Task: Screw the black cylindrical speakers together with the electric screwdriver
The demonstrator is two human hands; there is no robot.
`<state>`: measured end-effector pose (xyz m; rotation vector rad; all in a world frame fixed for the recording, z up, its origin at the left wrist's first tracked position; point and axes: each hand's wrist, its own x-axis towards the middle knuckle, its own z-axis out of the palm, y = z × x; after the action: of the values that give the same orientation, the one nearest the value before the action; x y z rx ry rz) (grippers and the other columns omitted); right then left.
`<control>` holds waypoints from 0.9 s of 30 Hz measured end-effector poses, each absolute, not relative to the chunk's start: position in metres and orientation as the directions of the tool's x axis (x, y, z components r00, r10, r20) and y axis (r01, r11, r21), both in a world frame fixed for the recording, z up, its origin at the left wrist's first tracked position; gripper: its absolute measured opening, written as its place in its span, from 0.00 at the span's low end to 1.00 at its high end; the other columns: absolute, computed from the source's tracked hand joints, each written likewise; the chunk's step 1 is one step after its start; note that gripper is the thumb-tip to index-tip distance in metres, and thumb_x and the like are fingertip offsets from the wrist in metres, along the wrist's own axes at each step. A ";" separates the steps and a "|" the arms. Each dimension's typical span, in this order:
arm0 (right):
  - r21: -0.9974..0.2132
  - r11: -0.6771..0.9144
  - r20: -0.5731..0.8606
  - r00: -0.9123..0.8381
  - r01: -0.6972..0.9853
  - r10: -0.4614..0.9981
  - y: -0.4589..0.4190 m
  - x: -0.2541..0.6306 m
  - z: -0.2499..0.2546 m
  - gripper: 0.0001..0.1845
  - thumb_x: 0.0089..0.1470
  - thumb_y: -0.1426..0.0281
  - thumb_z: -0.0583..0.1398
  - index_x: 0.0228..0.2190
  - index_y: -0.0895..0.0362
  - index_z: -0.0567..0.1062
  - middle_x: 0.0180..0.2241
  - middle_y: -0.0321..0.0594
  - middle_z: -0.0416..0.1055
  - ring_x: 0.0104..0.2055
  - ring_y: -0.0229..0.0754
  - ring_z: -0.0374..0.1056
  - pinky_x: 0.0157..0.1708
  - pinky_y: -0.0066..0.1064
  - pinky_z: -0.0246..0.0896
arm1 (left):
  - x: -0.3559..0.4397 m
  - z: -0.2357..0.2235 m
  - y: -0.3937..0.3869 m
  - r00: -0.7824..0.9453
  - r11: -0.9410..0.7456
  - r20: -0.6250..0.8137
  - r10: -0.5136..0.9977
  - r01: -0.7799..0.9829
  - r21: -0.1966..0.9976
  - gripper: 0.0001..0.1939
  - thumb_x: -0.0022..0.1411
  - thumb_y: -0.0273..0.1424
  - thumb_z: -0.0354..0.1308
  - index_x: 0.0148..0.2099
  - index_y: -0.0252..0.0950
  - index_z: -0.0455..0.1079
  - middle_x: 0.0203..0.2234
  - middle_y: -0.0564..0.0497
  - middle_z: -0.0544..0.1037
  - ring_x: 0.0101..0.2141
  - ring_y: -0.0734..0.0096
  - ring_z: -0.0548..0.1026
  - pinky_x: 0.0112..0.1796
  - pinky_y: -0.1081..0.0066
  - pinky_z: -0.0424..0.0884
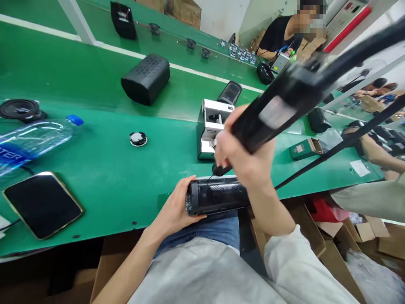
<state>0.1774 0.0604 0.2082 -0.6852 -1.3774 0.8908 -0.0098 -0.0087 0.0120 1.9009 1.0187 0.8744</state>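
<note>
My right hand (245, 154) is wrapped round a black electric screwdriver (268, 114), a thick cable running off its top end. Its tip points down at a black speaker housing (220, 192) lying on its side at the table's near edge. Whether the bit touches the housing I cannot tell. Gripping the housing's left end is my left hand (177, 204), thumb and fingers on opposite sides. Just behind the tool stands a white and dark box-shaped screw feeder (215, 120), partly hidden by my right hand.
Along the left lie a phone (43, 204), a water bottle (34, 141), a loose speaker driver (20, 110) and a small round part (138, 138). A black speaker shell (147, 78) sits farther back. Co-workers (278, 36) are at the back and right; cartons (335, 261) stand below.
</note>
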 end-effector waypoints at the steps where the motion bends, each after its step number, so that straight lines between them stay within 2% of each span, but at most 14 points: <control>1: -0.852 0.509 0.515 -0.026 -0.121 0.857 0.056 0.177 0.201 0.12 0.64 0.68 0.73 0.41 0.50 0.75 0.25 0.25 0.69 0.19 0.33 0.64 0.19 0.29 0.65 | -0.010 0.011 -0.008 0.435 -0.358 0.200 0.878 0.320 0.877 0.55 0.59 0.38 0.80 0.79 0.47 0.52 0.71 0.37 0.69 0.70 0.38 0.73 0.70 0.38 0.73; 5: -0.865 0.488 0.493 -0.016 -0.115 0.870 0.047 0.178 0.188 0.15 0.57 0.75 0.74 0.37 0.52 0.74 0.26 0.29 0.71 0.21 0.34 0.66 0.20 0.29 0.65 | -0.010 0.005 -0.007 0.411 -0.344 0.196 0.891 0.327 0.880 0.51 0.59 0.37 0.80 0.76 0.46 0.56 0.68 0.37 0.72 0.67 0.36 0.76 0.66 0.38 0.77; 7: -0.882 0.453 0.460 -0.028 -0.125 0.888 0.048 0.178 0.191 0.17 0.53 0.73 0.75 0.34 0.52 0.73 0.25 0.29 0.71 0.20 0.34 0.65 0.19 0.29 0.63 | -0.010 0.002 -0.007 0.406 -0.334 0.179 0.896 0.349 0.876 0.50 0.59 0.36 0.79 0.75 0.46 0.56 0.67 0.37 0.72 0.65 0.37 0.78 0.64 0.39 0.79; 12: -0.924 0.363 0.372 -0.054 -0.119 0.927 0.053 0.180 0.193 0.24 0.51 0.62 0.80 0.30 0.52 0.70 0.23 0.29 0.67 0.20 0.34 0.63 0.20 0.29 0.61 | -0.011 0.000 -0.006 0.410 -0.337 0.177 0.895 0.361 0.869 0.49 0.60 0.38 0.78 0.76 0.47 0.55 0.67 0.38 0.72 0.65 0.37 0.78 0.63 0.38 0.79; 17: -0.916 0.376 0.387 -0.057 -0.142 0.920 0.058 0.181 0.183 0.25 0.47 0.67 0.82 0.30 0.52 0.71 0.24 0.28 0.68 0.21 0.33 0.61 0.20 0.30 0.60 | -0.010 0.003 -0.004 0.424 -0.358 0.194 0.884 0.350 0.866 0.48 0.63 0.41 0.76 0.76 0.48 0.53 0.66 0.38 0.72 0.65 0.37 0.78 0.64 0.35 0.78; 20: -0.913 0.376 0.390 -0.064 -0.160 0.919 0.058 0.181 0.184 0.23 0.49 0.64 0.81 0.31 0.51 0.72 0.23 0.27 0.68 0.20 0.34 0.63 0.21 0.30 0.64 | -0.010 0.006 -0.004 0.428 -0.369 0.200 0.881 0.357 0.858 0.49 0.63 0.42 0.76 0.76 0.47 0.53 0.66 0.38 0.72 0.66 0.38 0.77 0.65 0.36 0.77; 23: -0.906 0.394 0.409 -0.078 -0.157 0.909 0.054 0.186 0.194 0.22 0.53 0.61 0.80 0.37 0.51 0.74 0.21 0.24 0.68 0.18 0.34 0.64 0.19 0.30 0.66 | -0.009 0.008 -0.005 0.438 -0.383 0.208 0.875 0.362 0.850 0.51 0.62 0.42 0.77 0.77 0.47 0.52 0.68 0.38 0.71 0.68 0.38 0.75 0.67 0.38 0.75; 25: -0.865 0.476 0.488 -0.045 -0.158 0.872 0.053 0.194 0.206 0.20 0.57 0.61 0.77 0.42 0.50 0.75 0.21 0.23 0.69 0.16 0.34 0.62 0.17 0.30 0.64 | -0.009 0.010 -0.007 0.442 -0.385 0.204 0.873 0.369 0.846 0.52 0.62 0.42 0.78 0.77 0.46 0.51 0.69 0.37 0.69 0.69 0.39 0.74 0.68 0.40 0.74; 27: -0.783 0.606 0.603 0.069 -0.138 0.795 0.057 0.205 0.220 0.17 0.61 0.62 0.75 0.45 0.48 0.74 0.21 0.22 0.66 0.15 0.35 0.60 0.16 0.31 0.60 | -0.008 0.011 -0.008 0.441 -0.376 0.193 0.876 0.376 0.847 0.53 0.62 0.42 0.78 0.78 0.46 0.50 0.71 0.36 0.68 0.69 0.39 0.74 0.68 0.41 0.74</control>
<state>0.2047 0.0567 0.2199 -0.6270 -1.3231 0.7758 -0.0084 -0.0076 0.0111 1.9445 1.0533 0.8476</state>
